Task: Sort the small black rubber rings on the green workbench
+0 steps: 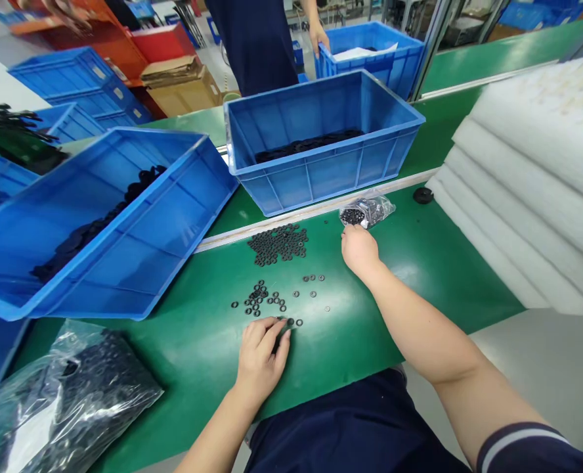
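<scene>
My left hand (264,355) rests low over the green tabletop, fingers bent and thumb apart. Its fingertips touch the table beside a few small black rings (299,322). Just beyond lies a loose cluster of such rings (257,295), with a larger, denser patch of black rings (278,244) farther back. My right hand (360,251) is closed at the mouth of a small clear plastic bag (377,209) filled with small dark pieces. Its fingertips are hidden, so what they pinch does not show. Several single rings (313,294) lie between my hands.
Blue crates (321,177) with black parts stand at the back, another blue crate (173,263) at left. A large bag of dark parts (85,394) sits front left. White foam sheets (528,217) are stacked right, near a black disc (423,195). Across the table stands a person (255,46).
</scene>
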Action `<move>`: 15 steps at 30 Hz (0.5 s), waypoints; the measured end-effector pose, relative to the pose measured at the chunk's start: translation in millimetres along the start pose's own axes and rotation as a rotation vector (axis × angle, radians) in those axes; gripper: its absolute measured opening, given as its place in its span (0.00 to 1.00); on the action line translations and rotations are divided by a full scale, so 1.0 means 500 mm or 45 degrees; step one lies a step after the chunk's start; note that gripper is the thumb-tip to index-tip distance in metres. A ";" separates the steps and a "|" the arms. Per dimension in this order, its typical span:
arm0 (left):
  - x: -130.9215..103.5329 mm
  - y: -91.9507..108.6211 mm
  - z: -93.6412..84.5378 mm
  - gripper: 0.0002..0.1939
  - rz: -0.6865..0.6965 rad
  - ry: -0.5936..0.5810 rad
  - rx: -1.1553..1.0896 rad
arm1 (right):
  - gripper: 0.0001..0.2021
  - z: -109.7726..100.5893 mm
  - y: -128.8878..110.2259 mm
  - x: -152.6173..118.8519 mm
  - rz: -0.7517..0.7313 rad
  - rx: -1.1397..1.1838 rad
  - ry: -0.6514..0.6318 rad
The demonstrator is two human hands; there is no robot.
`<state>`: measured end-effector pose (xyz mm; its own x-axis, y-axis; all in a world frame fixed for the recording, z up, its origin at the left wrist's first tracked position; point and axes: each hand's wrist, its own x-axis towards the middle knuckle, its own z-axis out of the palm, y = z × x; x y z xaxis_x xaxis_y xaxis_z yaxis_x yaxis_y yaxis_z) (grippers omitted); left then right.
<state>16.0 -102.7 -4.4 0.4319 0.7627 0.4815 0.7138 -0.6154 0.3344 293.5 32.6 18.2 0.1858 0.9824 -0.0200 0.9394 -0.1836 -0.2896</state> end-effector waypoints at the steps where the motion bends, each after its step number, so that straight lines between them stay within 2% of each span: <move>1: 0.000 0.003 -0.001 0.11 0.018 -0.006 0.019 | 0.15 -0.001 0.000 -0.002 0.002 0.007 0.012; 6: 0.006 0.019 -0.015 0.13 0.140 -0.046 0.070 | 0.12 0.005 0.007 -0.016 -0.064 0.005 0.074; 10: 0.003 0.024 -0.011 0.13 0.150 -0.010 0.053 | 0.10 0.027 0.024 -0.022 -0.194 0.012 0.183; 12: -0.004 0.016 0.007 0.12 0.196 0.084 0.068 | 0.10 0.038 0.032 -0.022 -0.237 0.009 0.242; 15: -0.016 -0.013 0.056 0.08 0.312 0.313 0.152 | 0.11 0.052 0.036 -0.018 -0.288 -0.007 0.311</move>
<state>23.4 -99.3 -33.3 0.4630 0.5162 0.7206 0.6713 -0.7351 0.0952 301.1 21.6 -11.9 0.0356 0.9609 0.2745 0.9660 0.0373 -0.2557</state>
